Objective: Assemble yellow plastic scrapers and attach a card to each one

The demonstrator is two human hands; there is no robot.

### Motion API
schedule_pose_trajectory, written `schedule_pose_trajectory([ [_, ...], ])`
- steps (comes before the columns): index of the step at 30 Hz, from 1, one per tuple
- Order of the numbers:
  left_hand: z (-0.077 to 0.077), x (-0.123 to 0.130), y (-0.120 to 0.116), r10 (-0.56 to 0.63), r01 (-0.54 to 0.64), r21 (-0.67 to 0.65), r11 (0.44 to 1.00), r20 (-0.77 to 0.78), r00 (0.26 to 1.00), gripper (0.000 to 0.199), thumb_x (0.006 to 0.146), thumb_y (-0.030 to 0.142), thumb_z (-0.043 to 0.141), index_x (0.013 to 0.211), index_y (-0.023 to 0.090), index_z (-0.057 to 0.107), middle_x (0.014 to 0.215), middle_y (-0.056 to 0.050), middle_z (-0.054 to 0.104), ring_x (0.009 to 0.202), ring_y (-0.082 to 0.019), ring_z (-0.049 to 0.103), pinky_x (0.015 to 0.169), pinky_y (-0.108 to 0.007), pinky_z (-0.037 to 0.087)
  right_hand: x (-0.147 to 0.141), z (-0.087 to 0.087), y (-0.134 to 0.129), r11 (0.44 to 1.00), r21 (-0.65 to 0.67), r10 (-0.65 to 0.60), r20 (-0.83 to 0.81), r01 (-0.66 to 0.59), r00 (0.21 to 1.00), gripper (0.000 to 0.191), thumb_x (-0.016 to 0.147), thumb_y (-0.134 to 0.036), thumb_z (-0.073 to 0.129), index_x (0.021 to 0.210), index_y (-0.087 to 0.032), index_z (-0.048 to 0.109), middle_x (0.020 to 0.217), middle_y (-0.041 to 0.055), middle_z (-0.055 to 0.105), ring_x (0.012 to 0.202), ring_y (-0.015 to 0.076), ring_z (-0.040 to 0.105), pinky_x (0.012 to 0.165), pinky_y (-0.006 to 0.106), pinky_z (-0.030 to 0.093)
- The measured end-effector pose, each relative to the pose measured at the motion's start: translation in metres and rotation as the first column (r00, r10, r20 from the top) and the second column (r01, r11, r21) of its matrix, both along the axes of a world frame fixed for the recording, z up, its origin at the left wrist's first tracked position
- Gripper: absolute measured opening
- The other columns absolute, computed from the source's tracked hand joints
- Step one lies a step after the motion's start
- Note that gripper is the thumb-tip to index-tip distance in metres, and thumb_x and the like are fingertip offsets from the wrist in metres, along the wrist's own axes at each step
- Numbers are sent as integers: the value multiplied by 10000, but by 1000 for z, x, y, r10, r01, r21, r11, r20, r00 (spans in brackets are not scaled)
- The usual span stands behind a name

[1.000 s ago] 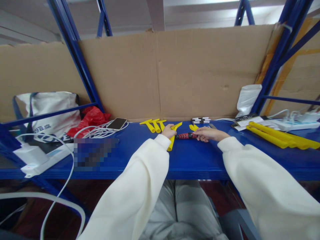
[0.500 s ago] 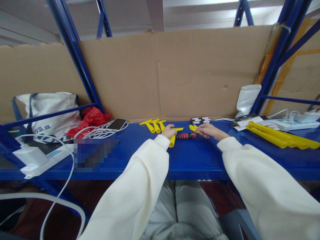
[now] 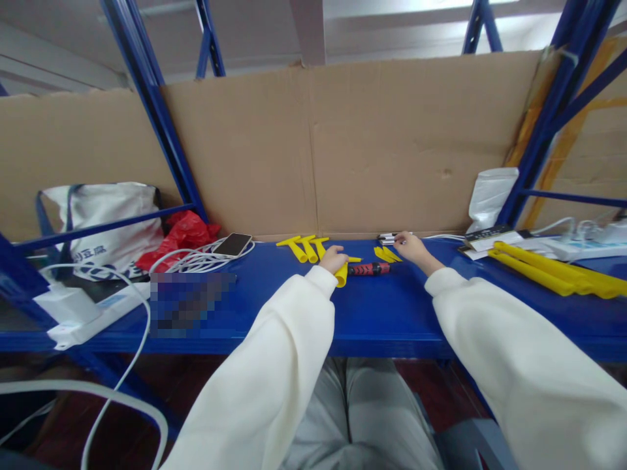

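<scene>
My left hand [image 3: 334, 259] is closed on a yellow tube-shaped piece [image 3: 341, 275] at the middle of the blue table. Just right of it lies a red and black tool [image 3: 369, 269]. Small flat yellow pieces [image 3: 386, 254] rest behind the tool's right end. At the stack of black and white items [image 3: 388, 239] near the cardboard, my right hand [image 3: 409, 247] has its fingers drawn together; what they grip, if anything, is too small to tell. Several yellow T-shaped pieces [image 3: 307, 249] stand in a row behind and left of my left hand.
On the left are a phone [image 3: 234, 245], coiled white cables [image 3: 196, 260], a red plastic bag [image 3: 183, 238], a cloth bag [image 3: 110, 219] and a power strip [image 3: 102, 320]. Long yellow tubes [image 3: 543, 271] lie at the right. A cardboard wall [image 3: 382, 143] closes off the back.
My right hand has moved back from the small yellow pieces to the black and white stack. The yellow pieces now lie on the table. My left hand still holds its piece.
</scene>
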State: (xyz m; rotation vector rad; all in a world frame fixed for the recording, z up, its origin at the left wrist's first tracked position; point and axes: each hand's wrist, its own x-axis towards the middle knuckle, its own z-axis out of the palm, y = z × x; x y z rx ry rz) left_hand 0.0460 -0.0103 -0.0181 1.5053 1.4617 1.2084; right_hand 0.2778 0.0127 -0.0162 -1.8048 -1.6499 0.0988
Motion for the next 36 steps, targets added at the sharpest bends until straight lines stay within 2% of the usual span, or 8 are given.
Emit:
schedule_pose_trajectory([
  [3,2,2,-2,-6,9,-62,998,41,999,483,670,28,629,1144,107,670,1225,-170,672,1137,-276,658,935,-305,509,-5,6,9,1000,-13,-21,280,26,960,383,887,-149,477,1236,-111,629,1302,211,635,1199,303,579,980,408,447],
  [7,1,3,-1,41,-39,-24,999,94,995,498,687,18,601,1167,139,652,1262,-142,654,1196,-250,634,974,-296,498,-15,12,21,997,-72,20,494,18,869,415,925,-182,419,1299,-141,595,1380,204,592,1291,341,495,1022,521,385],
  [12,-2,2,2,62,-62,-6,998,110,992,476,705,25,607,1163,143,657,1288,-156,636,1237,-261,615,1005,-306,497,-25,11,37,989,-143,54,586,38,808,409,921,-170,407,1267,-124,620,1223,228,673,1195,325,558,993,502,342],
  [16,-1,3,1,57,-56,-16,998,110,992,466,732,27,591,1174,160,653,1279,-142,639,1238,-258,613,1022,-324,496,-26,2,39,997,-74,61,669,-15,741,404,905,-115,369,1153,-128,687,1169,219,692,1137,312,572,979,484,328],
  [20,2,4,-3,55,-51,-35,998,126,991,472,726,22,593,1173,163,650,1296,-143,626,1261,-266,595,998,-324,508,-25,-3,37,998,-49,55,710,-29,702,429,917,-106,336,1123,-132,712,1188,219,676,1149,314,556,976,475,331],
  [30,2,3,-3,44,-41,-32,999,107,993,456,731,32,571,1164,150,651,1300,-145,621,1261,-256,594,986,-313,507,-27,3,36,994,-93,101,691,-50,716,351,913,-89,398,1036,-95,726,1099,249,705,1081,328,616,985,487,284],
  [33,0,4,-1,50,-47,-31,998,119,992,463,722,31,579,1164,146,655,1297,-148,627,1241,-261,607,980,-321,512,-26,7,32,998,-34,66,676,-59,734,319,920,-102,419,1037,-104,716,1055,220,709,1063,310,605,998,465,258],
  [36,0,4,0,66,-66,-6,998,131,989,446,728,20,572,1144,144,673,1290,-145,641,1234,-254,612,995,-317,505,-26,12,27,993,99,-21,665,-60,746,362,929,-83,357,1085,-73,684,1045,223,696,1035,306,581,975,437,267],
])
